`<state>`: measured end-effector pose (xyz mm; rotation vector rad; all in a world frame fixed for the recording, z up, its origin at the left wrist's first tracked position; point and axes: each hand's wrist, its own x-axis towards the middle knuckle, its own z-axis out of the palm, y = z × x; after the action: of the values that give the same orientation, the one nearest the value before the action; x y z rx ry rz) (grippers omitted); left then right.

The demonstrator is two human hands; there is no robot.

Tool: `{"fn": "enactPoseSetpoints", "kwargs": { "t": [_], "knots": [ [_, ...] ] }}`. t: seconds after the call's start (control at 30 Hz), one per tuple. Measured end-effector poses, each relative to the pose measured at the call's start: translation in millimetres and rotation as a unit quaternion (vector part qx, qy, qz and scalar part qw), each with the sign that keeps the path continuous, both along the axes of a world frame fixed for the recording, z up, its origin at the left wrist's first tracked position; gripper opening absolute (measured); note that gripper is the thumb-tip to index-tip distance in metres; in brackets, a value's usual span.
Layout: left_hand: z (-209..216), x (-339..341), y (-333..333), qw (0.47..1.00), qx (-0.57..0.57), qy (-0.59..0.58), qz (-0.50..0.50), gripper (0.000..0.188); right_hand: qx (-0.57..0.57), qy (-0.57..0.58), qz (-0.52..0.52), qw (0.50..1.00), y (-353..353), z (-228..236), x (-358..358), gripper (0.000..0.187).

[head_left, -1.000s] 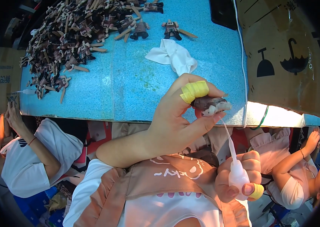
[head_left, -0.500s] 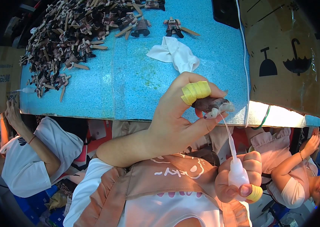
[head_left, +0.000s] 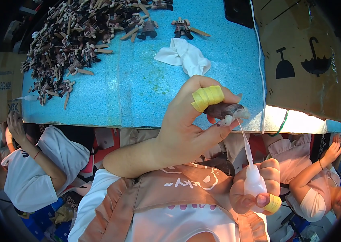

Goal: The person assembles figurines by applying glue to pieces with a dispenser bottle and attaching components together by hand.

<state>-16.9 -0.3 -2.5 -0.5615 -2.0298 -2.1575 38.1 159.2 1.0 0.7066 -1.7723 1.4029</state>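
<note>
My left hand point(head_left: 190, 121), a finger wrapped in yellow tape, pinches a small dark figurine point(head_left: 225, 110) with pale ends over the table's near edge. Part of the figurine is hidden by the fingers. Lower and to the right, my right hand point(head_left: 273, 183) is wrapped round a small white squeeze bottle point(head_left: 254, 181) with yellow tape on its thumb. The bottle's long thin nozzle points up, its tip at or very near the figurine's pale end; whether they touch I cannot tell.
A large pile of similar figurines point(head_left: 73, 52) covers the far left of the blue table point(head_left: 138, 97). One separate figurine point(head_left: 182, 28) lies beyond a white cloth point(head_left: 184, 56). A white cable point(head_left: 260, 72) runs beside a cardboard box point(head_left: 299, 60). Co-workers sit on both sides.
The bottle in my right hand has shifted slightly right, its nozzle tip still by the figurine. My left hand keeps its hold almost unmoved. The view has shifted a little.
</note>
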Motion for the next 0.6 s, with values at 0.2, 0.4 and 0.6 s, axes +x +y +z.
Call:
{"fn": "enactPoseSetpoints", "kwargs": {
  "t": [0.2,0.4,0.6],
  "knots": [
    [-0.2,-2.5,0.4,1.000,-0.017,0.007,-0.002,0.033,-0.044,0.005,-0.013,0.999,0.7,-0.5,1.5,0.010],
    [0.0,-1.4,0.1,1.000,-0.018,0.006,-0.009,0.033,-0.052,-0.011,-0.048,0.997,2.3,-2.9,2.1,0.012],
    [-0.4,-1.4,0.2,0.999,-0.029,0.004,-0.015,0.033,-0.010,-0.013,-0.032,0.999,5.4,-0.7,-0.2,0.013]
  ]
}}
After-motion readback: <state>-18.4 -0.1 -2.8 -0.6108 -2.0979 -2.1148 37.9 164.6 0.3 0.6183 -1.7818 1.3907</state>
